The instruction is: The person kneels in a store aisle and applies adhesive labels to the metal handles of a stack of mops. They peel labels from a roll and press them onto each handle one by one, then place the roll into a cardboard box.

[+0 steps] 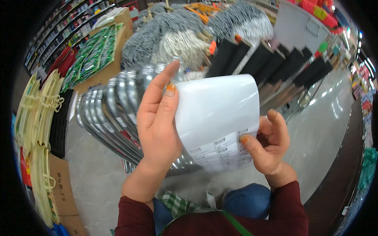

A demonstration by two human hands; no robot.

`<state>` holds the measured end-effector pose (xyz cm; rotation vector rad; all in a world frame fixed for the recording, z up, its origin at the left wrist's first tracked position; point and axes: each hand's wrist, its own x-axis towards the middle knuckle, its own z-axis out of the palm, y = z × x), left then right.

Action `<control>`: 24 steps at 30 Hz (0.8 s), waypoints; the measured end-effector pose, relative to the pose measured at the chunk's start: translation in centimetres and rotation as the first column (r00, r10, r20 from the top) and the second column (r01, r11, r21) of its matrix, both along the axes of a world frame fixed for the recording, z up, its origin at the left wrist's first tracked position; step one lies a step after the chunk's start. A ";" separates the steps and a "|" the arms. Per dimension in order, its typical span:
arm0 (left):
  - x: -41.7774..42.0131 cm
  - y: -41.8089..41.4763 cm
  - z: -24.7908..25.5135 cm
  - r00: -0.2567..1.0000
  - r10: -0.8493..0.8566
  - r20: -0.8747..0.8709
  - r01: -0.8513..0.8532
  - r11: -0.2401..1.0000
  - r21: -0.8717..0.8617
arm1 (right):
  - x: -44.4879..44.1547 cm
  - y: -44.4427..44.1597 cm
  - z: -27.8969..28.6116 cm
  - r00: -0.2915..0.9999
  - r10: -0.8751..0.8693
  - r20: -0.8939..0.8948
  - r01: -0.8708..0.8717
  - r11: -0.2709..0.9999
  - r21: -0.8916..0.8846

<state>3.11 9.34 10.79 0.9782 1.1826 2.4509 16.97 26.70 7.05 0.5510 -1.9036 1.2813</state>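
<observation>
A white sheet (218,103) is held up before me, its lower part covered with rows of small printed barcode labels (223,150). My left hand (161,121) pinches its left edge, thumb in front and a finger pointing up past the top corner. At the lower right edge, my right hand (267,144) grips the sheet with the thumb pressed on the labels and curled fingers beside and partly behind it. Behind the left hand stands a row of nested shiny metal basins or pans (118,94); several carry small white stickers. The sheet and hand hide part of them.
Grey and white string mop heads (168,32) are heaped beyond the basins. Black-topped upright items (257,62) stand at the right. Cardboard boxes (63,185), pale folded bags (41,106) and green packets (94,56) line the left. A dark shelf edge (333,165) curves along the right.
</observation>
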 end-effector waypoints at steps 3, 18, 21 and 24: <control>-1.7 -2.5 1.8 0.997 0.073 -0.034 -0.068 0.989 0.133 | -4.1 -2.9 2.9 0.999 -0.038 -0.027 0.036 0.998 -0.060; -8.7 -10.0 2.5 0.803 0.268 -0.532 -0.308 0.951 0.014 | -12.0 -9.9 4.4 0.989 0.139 0.056 -0.119 0.957 -0.265; -8.3 -10.1 2.4 0.737 0.097 -0.669 -0.275 0.947 -0.166 | -12.3 -9.5 4.4 0.984 0.174 -0.042 -0.177 0.914 -0.366; -7.6 -9.6 2.5 0.726 0.012 -0.687 -0.258 0.931 -0.257 | -12.6 -9.0 4.3 0.996 0.080 -0.036 -0.088 0.927 -0.365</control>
